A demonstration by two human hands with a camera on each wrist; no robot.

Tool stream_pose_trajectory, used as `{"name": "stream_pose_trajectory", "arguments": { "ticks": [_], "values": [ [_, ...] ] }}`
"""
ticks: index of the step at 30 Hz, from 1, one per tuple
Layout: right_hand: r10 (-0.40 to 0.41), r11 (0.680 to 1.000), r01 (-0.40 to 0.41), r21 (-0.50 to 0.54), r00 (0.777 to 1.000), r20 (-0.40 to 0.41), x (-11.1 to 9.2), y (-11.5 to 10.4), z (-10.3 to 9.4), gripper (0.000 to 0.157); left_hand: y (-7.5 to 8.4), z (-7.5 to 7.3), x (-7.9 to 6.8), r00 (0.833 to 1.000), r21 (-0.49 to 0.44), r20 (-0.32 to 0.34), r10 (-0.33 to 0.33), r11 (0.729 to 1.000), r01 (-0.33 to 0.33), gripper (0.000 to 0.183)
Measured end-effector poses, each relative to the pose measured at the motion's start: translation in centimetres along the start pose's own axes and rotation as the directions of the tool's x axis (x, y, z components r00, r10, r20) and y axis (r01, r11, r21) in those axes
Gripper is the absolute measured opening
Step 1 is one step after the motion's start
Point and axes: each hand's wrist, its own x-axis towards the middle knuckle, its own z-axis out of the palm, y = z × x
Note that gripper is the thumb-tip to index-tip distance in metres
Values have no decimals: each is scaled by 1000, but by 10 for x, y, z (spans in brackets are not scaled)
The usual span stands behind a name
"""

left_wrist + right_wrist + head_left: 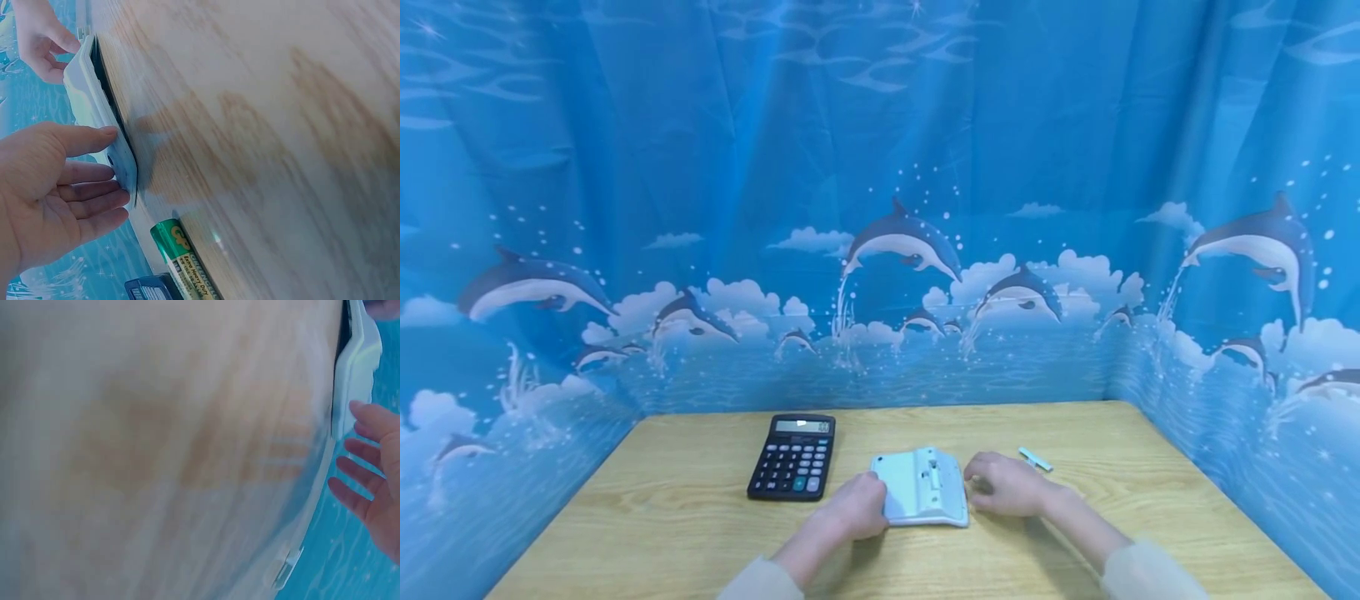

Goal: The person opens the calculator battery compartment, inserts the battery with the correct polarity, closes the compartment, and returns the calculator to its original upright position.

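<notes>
A pale blue device [900,492] lies back side up on the table, with an uncovered recess in the raised part of its back. My left hand [857,504] holds its left edge, thumb on one side and fingers along the other [75,181]. At the opposite edge is my right hand [1007,483], its fingers loosely extended and thumb tip right at the rim [381,469]. A small pale blue strip [1036,458], like a battery cover, lies beyond the right hand. In the left wrist view a green GP battery [181,259] lies beside the left hand.
A black desk calculator [791,458] with a lit display lies at the left of the wooden table [685,533]. A blue curtain [760,183] printed with dolphins stands behind the table and along both sides.
</notes>
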Motion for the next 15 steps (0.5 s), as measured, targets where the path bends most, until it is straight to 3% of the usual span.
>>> {"name": "stream_pose_trajectory", "arguments": {
  "ticks": [8, 15],
  "values": [
    [-169, 986, 169, -14, 985, -34, -5, -22, 6, 32, 0, -1, -2, 1000, 4, 8, 8, 1000, -8, 16],
    [-146, 989, 146, -1, 989, -28, -9, -34, 10, 36, 0, -2, -2, 1000, 7, 27, -9, 1000, 9, 15]
  ]
}}
